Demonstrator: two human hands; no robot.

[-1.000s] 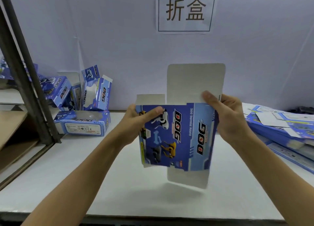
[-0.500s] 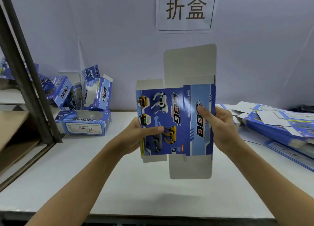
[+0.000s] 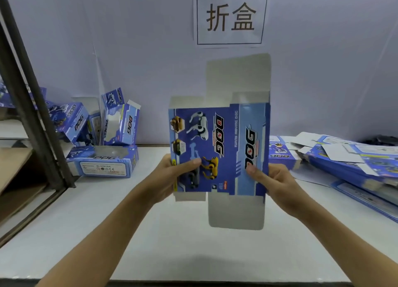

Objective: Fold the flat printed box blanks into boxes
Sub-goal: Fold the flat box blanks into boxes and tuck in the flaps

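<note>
I hold a blue printed "DOG" box blank (image 3: 224, 144) upright in the air above the white table (image 3: 172, 243). Its grey flaps stick out at the top and bottom. My left hand (image 3: 170, 174) pinches the blank's lower left edge, thumb on the printed face. My right hand (image 3: 273, 179) pinches the lower right edge, thumb on the light-blue side panel. The fingers of both hands are hidden behind the card.
Several folded blue boxes (image 3: 103, 140) are heaped at the back left beside a dark metal shelf post (image 3: 32, 92). A stack of flat blanks (image 3: 349, 159) lies at the right. A paper sign (image 3: 231, 16) hangs on the wall behind.
The blank has risen and turned upright, squarer to me. Both hands slid from its upper part down to its lower edges.
</note>
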